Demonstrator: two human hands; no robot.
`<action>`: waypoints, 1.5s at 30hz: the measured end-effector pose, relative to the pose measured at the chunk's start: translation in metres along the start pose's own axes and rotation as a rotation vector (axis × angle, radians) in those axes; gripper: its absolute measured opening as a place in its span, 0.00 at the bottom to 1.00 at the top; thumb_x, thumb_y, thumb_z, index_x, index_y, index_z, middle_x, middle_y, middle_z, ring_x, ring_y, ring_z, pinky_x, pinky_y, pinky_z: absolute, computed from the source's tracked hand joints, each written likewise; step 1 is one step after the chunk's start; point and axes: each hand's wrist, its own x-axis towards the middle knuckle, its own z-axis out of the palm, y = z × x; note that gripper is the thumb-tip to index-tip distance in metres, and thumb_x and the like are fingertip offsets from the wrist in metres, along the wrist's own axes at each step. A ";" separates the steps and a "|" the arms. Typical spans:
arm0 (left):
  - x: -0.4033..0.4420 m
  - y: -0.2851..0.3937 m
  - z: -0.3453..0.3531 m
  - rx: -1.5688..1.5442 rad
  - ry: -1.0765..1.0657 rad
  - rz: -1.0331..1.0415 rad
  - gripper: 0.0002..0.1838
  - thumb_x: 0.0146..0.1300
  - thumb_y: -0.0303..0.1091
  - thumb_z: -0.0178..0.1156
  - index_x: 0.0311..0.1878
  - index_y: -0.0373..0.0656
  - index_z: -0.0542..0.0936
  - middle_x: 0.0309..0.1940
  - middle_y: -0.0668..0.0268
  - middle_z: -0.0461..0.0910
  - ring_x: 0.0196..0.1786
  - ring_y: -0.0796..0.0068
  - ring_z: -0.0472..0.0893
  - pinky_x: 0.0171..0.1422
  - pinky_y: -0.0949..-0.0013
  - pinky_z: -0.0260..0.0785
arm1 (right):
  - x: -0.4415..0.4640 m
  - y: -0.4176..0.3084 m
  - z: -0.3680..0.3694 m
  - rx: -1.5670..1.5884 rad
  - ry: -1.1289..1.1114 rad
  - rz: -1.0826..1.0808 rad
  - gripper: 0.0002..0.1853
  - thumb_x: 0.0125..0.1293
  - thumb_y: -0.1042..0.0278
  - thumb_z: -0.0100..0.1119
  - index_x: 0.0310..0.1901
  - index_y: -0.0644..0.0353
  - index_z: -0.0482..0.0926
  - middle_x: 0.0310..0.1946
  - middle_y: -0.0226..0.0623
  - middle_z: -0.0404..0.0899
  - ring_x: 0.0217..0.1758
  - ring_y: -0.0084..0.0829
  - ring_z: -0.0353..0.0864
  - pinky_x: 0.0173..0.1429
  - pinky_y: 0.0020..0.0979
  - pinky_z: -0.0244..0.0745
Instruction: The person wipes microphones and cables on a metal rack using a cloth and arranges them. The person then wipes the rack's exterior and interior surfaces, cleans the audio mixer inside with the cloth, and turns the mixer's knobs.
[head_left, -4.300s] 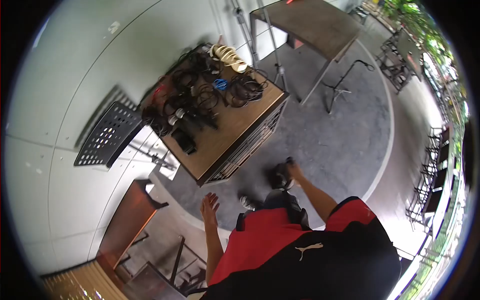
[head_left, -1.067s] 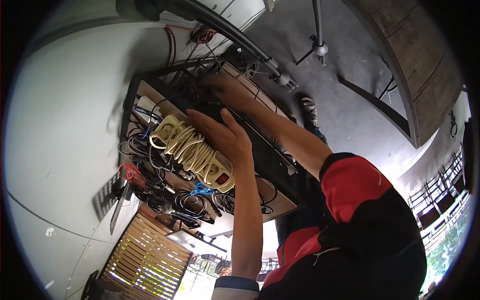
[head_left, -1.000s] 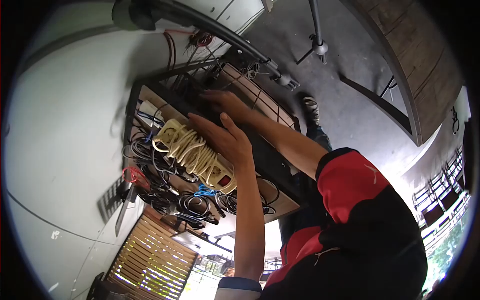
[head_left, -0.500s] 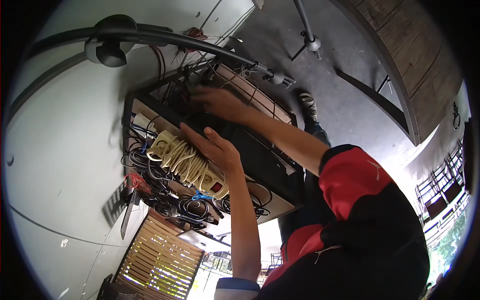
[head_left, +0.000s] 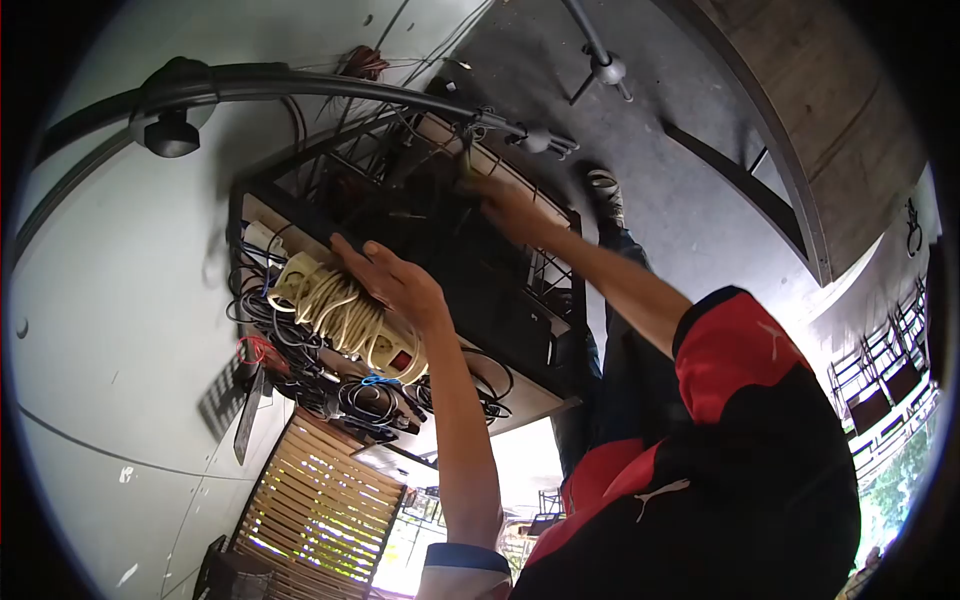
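Note:
My left hand (head_left: 395, 287) is stretched out flat, its fingers together and straight, at the upper side of a cream power strip (head_left: 403, 360) wound with its own cord (head_left: 340, 312). Several coiled black cables (head_left: 367, 400) lie beside the strip on a light shelf of a black-framed rack. My right hand (head_left: 510, 208) is over the far side of the rack's dark top (head_left: 450, 240), fingers curled. A small dark and yellowish thing shows at its fingertips, too blurred to name.
A black metal tube with clamp knobs (head_left: 175, 130) crosses above the rack. A wooden tabletop (head_left: 800, 110) is at the upper right. The pale wall (head_left: 110, 330) stands on the left, a slatted wooden panel (head_left: 310, 500) below. My foot (head_left: 604, 192) is on the grey floor.
My right hand has moved right, from inside the rack to its far edge, with something small now at the fingertips. My left hand stays by the power strip; the view has shifted slightly.

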 end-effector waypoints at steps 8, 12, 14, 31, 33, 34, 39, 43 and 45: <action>-0.006 -0.002 -0.014 -0.058 -0.033 -0.013 0.42 0.70 0.63 0.30 0.68 0.28 0.56 0.68 0.42 0.56 0.70 0.47 0.58 0.73 0.57 0.51 | -0.132 0.003 0.012 0.024 -0.218 0.159 0.27 0.54 0.81 0.49 0.59 0.56 0.72 0.58 0.46 0.72 0.60 0.48 0.71 0.65 0.41 0.66; -0.037 0.006 -0.014 -0.110 -0.077 0.061 0.44 0.69 0.65 0.27 0.68 0.30 0.58 0.68 0.45 0.58 0.69 0.47 0.60 0.72 0.57 0.52 | -0.117 -0.013 -0.004 0.063 -0.116 0.068 0.29 0.54 0.79 0.52 0.62 0.62 0.68 0.56 0.49 0.73 0.58 0.47 0.73 0.64 0.41 0.67; -0.060 -0.002 -0.016 -0.127 -0.143 0.111 0.42 0.70 0.62 0.29 0.67 0.29 0.59 0.67 0.43 0.59 0.69 0.46 0.60 0.72 0.56 0.51 | -0.097 -0.046 0.018 0.206 0.021 0.002 0.29 0.55 0.79 0.51 0.62 0.65 0.66 0.52 0.53 0.75 0.55 0.49 0.75 0.60 0.40 0.69; -0.113 -0.034 -0.027 -0.020 -0.116 0.521 0.30 0.73 0.52 0.37 0.65 0.34 0.63 0.64 0.46 0.62 0.69 0.45 0.59 0.68 0.50 0.56 | -0.081 -0.035 0.104 0.591 0.066 0.053 0.16 0.64 0.62 0.57 0.39 0.71 0.78 0.31 0.39 0.81 0.38 0.22 0.74 0.41 0.35 0.71; -0.112 -0.035 -0.029 0.021 -0.098 0.517 0.30 0.73 0.50 0.38 0.64 0.32 0.63 0.63 0.46 0.64 0.68 0.45 0.60 0.68 0.49 0.56 | -0.088 -0.034 0.094 0.513 0.100 0.030 0.13 0.63 0.65 0.58 0.41 0.68 0.79 0.34 0.41 0.81 0.39 0.26 0.78 0.42 0.34 0.72; -0.113 -0.035 -0.028 0.049 -0.072 0.513 0.29 0.73 0.48 0.40 0.63 0.30 0.63 0.62 0.47 0.65 0.67 0.44 0.61 0.68 0.49 0.56 | -0.095 -0.033 0.087 0.310 0.082 0.032 0.12 0.62 0.67 0.58 0.42 0.67 0.80 0.35 0.43 0.81 0.40 0.31 0.80 0.43 0.35 0.73; -0.112 -0.037 -0.029 0.107 0.051 0.415 0.27 0.74 0.45 0.36 0.63 0.31 0.64 0.61 0.47 0.67 0.66 0.44 0.63 0.67 0.49 0.55 | -0.081 -0.025 0.072 -0.073 0.057 -0.129 0.16 0.53 0.78 0.57 0.45 0.62 0.80 0.41 0.45 0.81 0.47 0.45 0.80 0.51 0.37 0.74; -0.106 -0.040 -0.026 0.091 0.051 0.410 0.28 0.74 0.44 0.32 0.64 0.29 0.63 0.63 0.45 0.65 0.66 0.44 0.64 0.68 0.49 0.55 | -0.029 -0.076 0.067 0.191 0.166 -0.210 0.17 0.51 0.81 0.55 0.46 0.65 0.79 0.47 0.49 0.79 0.51 0.47 0.78 0.54 0.39 0.74; -0.105 -0.039 -0.027 0.085 0.031 0.376 0.29 0.74 0.43 0.29 0.65 0.28 0.62 0.65 0.45 0.63 0.66 0.44 0.64 0.69 0.50 0.54 | -0.022 -0.056 0.085 0.176 0.047 -0.189 0.18 0.51 0.81 0.54 0.46 0.65 0.79 0.48 0.50 0.78 0.52 0.47 0.77 0.56 0.39 0.73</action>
